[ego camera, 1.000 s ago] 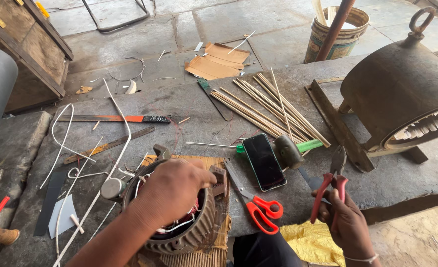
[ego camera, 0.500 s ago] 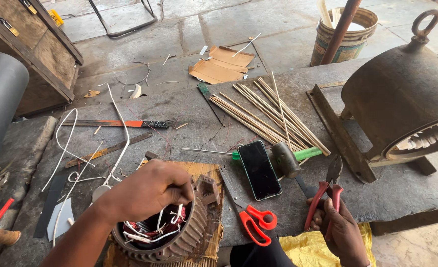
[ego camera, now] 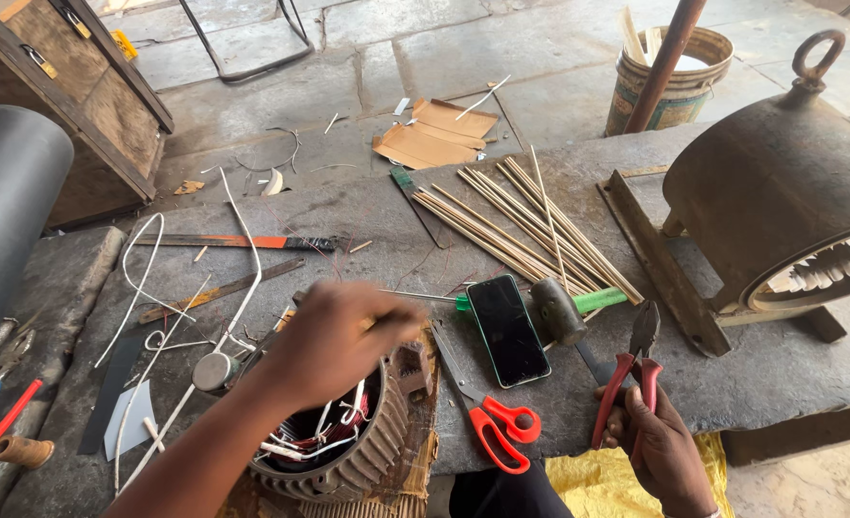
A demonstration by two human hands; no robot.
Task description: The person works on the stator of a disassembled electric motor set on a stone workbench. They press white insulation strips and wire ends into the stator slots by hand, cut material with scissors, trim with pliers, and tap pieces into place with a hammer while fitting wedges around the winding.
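My left hand (ego camera: 334, 338) rests on the top rim of a finned round motor stator (ego camera: 353, 443), fingers closed on something thin at its edge; what it pinches is blurred. White sleeved wires show inside the stator. My right hand (ego camera: 657, 443) grips the red handles of a pair of pliers (ego camera: 630, 376), jaws pointing up, at the stone bench's near edge. Red-handled scissors (ego camera: 498, 429) lie between the two hands, and a dark phone (ego camera: 507, 329) lies just beyond them.
A large dark motor housing (ego camera: 780, 206) stands at right. Thin wooden sticks (ego camera: 521, 225), a mallet (ego camera: 556, 309), a green-handled screwdriver (ego camera: 530, 301), loose white sleeving (ego camera: 147, 278) and a hacksaw blade (ego camera: 243, 242) lie on the bench. A bucket (ego camera: 674, 82) and cardboard scraps (ego camera: 434, 134) are on the floor.
My left hand has slid from the stator's left side to its upper right rim. The right hand has raised the pliers slightly.
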